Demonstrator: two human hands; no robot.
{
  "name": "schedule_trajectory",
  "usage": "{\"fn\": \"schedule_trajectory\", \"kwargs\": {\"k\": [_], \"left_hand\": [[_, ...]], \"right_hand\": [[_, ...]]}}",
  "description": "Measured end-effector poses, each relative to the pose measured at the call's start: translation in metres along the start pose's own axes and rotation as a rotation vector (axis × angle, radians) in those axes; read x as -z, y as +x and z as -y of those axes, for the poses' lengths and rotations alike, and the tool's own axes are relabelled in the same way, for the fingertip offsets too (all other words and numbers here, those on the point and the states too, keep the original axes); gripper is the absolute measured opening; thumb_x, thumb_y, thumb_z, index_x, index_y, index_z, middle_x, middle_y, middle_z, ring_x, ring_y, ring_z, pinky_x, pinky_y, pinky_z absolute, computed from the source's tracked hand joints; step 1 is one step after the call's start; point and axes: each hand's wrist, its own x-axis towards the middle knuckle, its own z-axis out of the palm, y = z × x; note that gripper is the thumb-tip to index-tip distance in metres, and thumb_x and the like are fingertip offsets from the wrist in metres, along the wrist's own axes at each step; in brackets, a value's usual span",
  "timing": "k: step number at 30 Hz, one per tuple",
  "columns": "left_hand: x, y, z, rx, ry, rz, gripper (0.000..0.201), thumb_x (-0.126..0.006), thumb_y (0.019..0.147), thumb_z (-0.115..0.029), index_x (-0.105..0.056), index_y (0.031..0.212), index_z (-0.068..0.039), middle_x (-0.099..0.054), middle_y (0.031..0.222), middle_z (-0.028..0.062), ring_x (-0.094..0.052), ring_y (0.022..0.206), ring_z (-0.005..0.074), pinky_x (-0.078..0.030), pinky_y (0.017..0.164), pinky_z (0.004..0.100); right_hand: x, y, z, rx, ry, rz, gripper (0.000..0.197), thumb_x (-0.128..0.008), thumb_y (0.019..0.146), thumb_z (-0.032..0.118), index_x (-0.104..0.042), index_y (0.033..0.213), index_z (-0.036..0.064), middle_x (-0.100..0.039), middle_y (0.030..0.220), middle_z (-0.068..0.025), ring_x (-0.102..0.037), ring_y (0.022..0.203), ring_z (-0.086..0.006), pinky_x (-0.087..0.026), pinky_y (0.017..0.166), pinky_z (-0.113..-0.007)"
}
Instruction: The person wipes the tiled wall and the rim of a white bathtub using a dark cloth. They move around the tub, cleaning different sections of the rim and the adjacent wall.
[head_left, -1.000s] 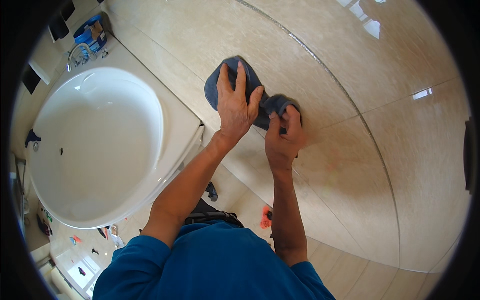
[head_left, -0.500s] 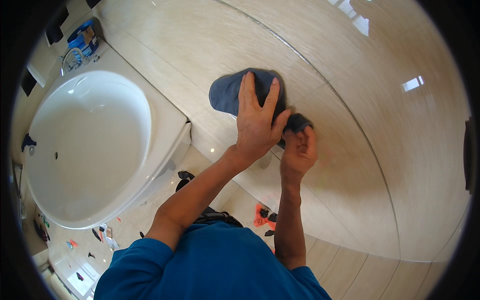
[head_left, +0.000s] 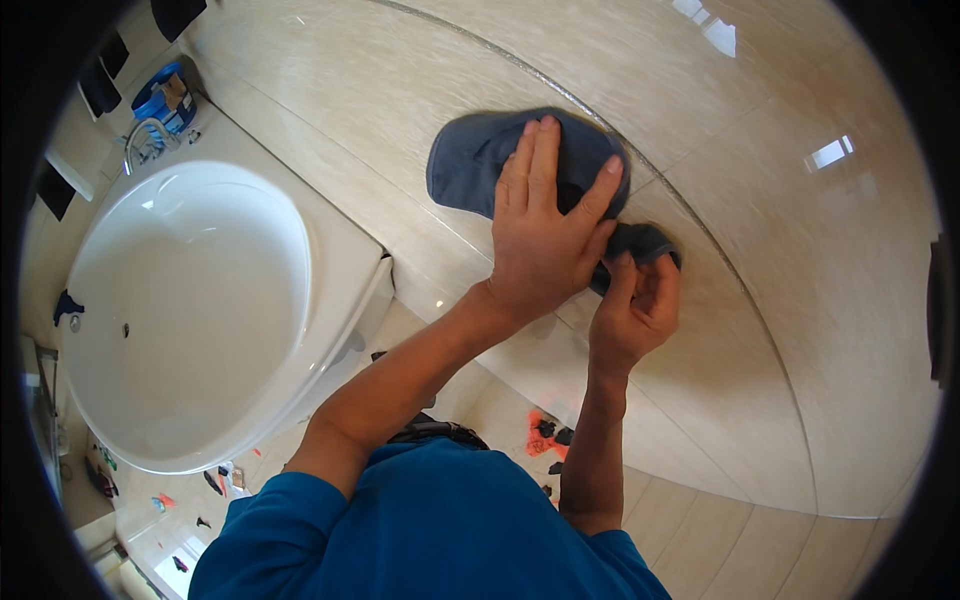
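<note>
A dark grey cloth [head_left: 465,165] with rounded edges lies against the glossy beige tiled wall [head_left: 760,180]. My left hand [head_left: 540,245] rests on the cloth with its fingers stretched out, pressing it to the tile. Lower and to the right, my right hand [head_left: 635,320] pinches a bunched, folded end of the same cloth between thumb and fingers. Part of the cloth is hidden behind both hands. A thin metallic strip [head_left: 700,225] runs along the wall just beyond the cloth.
On the left stands a large white corner bathtub [head_left: 310,240] with a chrome tap [head_left: 150,130]. A blue bucket [head_left: 165,100] sits on its far rim. The floor below holds scattered scraps, with a red-orange plastic piece [head_left: 540,440] and black bits among them.
Both hands have slid the cloth rightward along the wall, and its upper edge has come close to the metallic strip. The view has shifted slightly.
</note>
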Motion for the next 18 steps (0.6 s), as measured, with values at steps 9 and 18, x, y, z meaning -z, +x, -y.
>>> {"fn": "schedule_trajectory", "kwargs": {"k": [9, 18], "left_hand": [[-0.003, -0.030, 0.010, -0.029, 0.101, 0.011, 0.049, -0.066, 0.076, -0.007, -0.067, 0.124, -0.016, -0.035, 0.147, 0.0307, -0.040, 0.132, 0.0488, -0.037, 0.108, 0.0510], [-0.011, -0.066, 0.017, 0.059, 0.077, 0.002, 0.050, -0.068, 0.073, -0.008, -0.069, 0.122, -0.017, -0.041, 0.144, 0.0274, -0.046, 0.128, 0.0445, -0.043, 0.103, 0.0461]], "right_hand": [[-0.018, -0.026, -0.041, 0.064, -0.205, -0.049, 0.020, -0.064, 0.085, -0.006, -0.064, 0.105, -0.0050, -0.068, 0.084, -0.0123, -0.067, 0.073, -0.0175, -0.054, 0.067, -0.029], [-0.008, -0.046, -0.063, -0.068, -0.192, 0.100, 0.021, -0.062, 0.088, -0.004, -0.064, 0.109, -0.0060, -0.070, 0.092, -0.0132, -0.068, 0.081, -0.0171, -0.054, 0.073, -0.028]]}}
